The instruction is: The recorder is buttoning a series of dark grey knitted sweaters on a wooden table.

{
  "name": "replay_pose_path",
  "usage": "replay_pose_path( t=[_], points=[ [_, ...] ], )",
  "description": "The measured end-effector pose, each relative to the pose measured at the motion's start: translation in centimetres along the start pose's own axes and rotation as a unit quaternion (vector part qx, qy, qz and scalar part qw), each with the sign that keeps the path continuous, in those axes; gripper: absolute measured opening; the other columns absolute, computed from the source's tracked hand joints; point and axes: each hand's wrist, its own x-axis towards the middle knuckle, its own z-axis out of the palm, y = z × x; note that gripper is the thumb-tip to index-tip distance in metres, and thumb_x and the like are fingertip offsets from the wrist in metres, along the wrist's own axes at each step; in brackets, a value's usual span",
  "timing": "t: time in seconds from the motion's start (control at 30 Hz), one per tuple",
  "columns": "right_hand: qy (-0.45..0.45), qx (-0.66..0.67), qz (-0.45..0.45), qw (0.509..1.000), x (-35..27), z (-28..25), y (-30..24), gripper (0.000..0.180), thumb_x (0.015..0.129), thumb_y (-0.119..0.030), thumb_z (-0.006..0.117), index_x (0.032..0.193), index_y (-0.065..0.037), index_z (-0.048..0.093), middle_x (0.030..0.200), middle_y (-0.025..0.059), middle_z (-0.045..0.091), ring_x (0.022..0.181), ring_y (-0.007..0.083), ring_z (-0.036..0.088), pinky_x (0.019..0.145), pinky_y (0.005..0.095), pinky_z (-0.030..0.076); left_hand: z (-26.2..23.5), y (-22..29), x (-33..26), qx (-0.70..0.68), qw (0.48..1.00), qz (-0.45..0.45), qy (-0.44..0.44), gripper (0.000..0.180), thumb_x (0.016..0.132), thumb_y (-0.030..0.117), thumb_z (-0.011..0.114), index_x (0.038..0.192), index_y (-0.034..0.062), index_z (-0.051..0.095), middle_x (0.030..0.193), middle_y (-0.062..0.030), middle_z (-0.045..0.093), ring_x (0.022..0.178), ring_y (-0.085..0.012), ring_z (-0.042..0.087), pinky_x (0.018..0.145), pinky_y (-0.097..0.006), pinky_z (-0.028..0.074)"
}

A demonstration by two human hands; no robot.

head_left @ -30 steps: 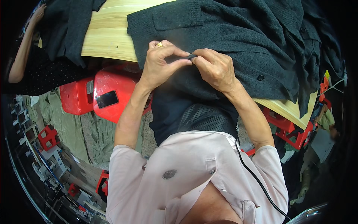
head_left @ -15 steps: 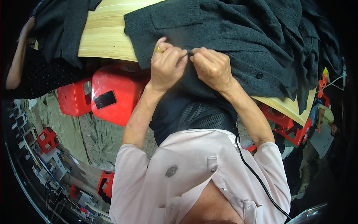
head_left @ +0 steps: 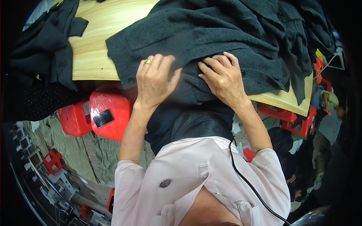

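Note:
A dark grey knit cardigan (head_left: 211, 39) with a patch pocket and dark buttons lies spread over the table in front of me, its near edge hanging toward my lap. My left hand (head_left: 156, 79) rests over its left part, thumb apart from the bent fingers, nothing visible in it. To the right, my right hand (head_left: 225, 77) lies on the cloth with its fingers loosely curved and apart, beside a button (head_left: 243, 74). Another button (head_left: 131, 80) shows near the garment's left edge. Fabric lies between the two hands, which do not touch.
The light wooden table (head_left: 96, 49) has another dark garment (head_left: 45, 49) at its left end. A red stool (head_left: 113, 126) with a black phone (head_left: 103, 118) on it stands at my left. More red stools (head_left: 303, 124) are under the table's right end. A black cable (head_left: 249, 169) runs down my shirt.
Both hands were pinched close together at the cardigan; now they have moved apart and the fingers have spread. The cardigan appears shifted left. Another person's arm at far left has gone from view.

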Motion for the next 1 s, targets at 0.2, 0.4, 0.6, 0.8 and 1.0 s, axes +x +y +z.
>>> replay_pose_path(
  t=[0.2, 0.4, 0.6, 0.8, 1.0],
  points=[
    [-0.026, -0.02, 0.011, 0.999, 0.1, 0.0, 0.5, 0.024, 0.089, -0.009, 0.079, 0.113, -0.005, 0.081, 0.111, 0.0092, 0.071, 0.114, 0.0264, 0.068, 0.118, 0.0508, 0.046, 3.1, 2.0, 3.4, -0.029, 0.999, 0.018, 0.03, 0.037, 0.084, -0.005, 0.081, 0.119, 0.0064, 0.079, 0.101, -0.0098, 0.074, 0.091, -0.0314, 0.073, 0.081, -0.042, 0.058],
    [0.064, 0.052, -0.026, 0.996, -1.0, 2.2, 2.7, 0.021, 0.088, -0.007, 0.076, 0.109, -0.003, 0.08, 0.098, 0.0087, 0.074, 0.101, 0.0276, 0.072, 0.103, 0.0454, 0.057, 5.3, 3.0, 2.9, -0.17, 0.984, -0.02, 0.047, 0.028, 0.086, -0.006, 0.08, 0.111, 0.006, 0.082, 0.097, -0.0089, 0.075, 0.09, -0.0295, 0.072, 0.083, -0.042, 0.056],
    [0.124, 0.058, -0.055, 0.989, -1.4, 2.4, 3.2, 0.019, 0.089, -0.01, 0.078, 0.106, -0.003, 0.079, 0.097, 0.0086, 0.077, 0.092, 0.026, 0.075, 0.094, 0.0425, 0.062, 4.4, 3.3, 3.4, -0.203, 0.976, -0.065, -0.052, 0.022, 0.091, 0.004, 0.08, 0.111, 0.0112, 0.083, 0.1, -0.0052, 0.076, 0.097, -0.0252, 0.072, 0.094, -0.038, 0.044],
    [0.13, 0.051, -0.074, 0.987, -1.7, 2.2, 3.6, 0.02, 0.09, -0.01, 0.078, 0.109, -0.002, 0.079, 0.107, 0.0107, 0.079, 0.091, 0.0252, 0.076, 0.09, 0.0407, 0.063, 4.6, 2.6, 3.6, -0.217, 0.97, -0.068, -0.08, 0.008, 0.099, 0.016, 0.079, 0.104, 0.0112, 0.082, 0.106, -0.002, 0.08, 0.099, -0.0203, 0.071, 0.1, -0.041, 0.037],
    [0.135, 0.041, -0.069, 0.988, -1.0, 1.9, 3.4, 0.021, 0.09, -0.009, 0.078, 0.109, 0.0, 0.08, 0.12, 0.0148, 0.078, 0.096, 0.0261, 0.079, 0.09, 0.0401, 0.064, 4.4, 2.7, 3.7, -0.204, 0.971, -0.074, -0.1, 0.007, 0.102, 0.015, 0.077, 0.104, 0.0109, 0.081, 0.103, -0.0022, 0.078, 0.097, -0.0205, 0.07, 0.098, -0.041, 0.036]
  ],
)
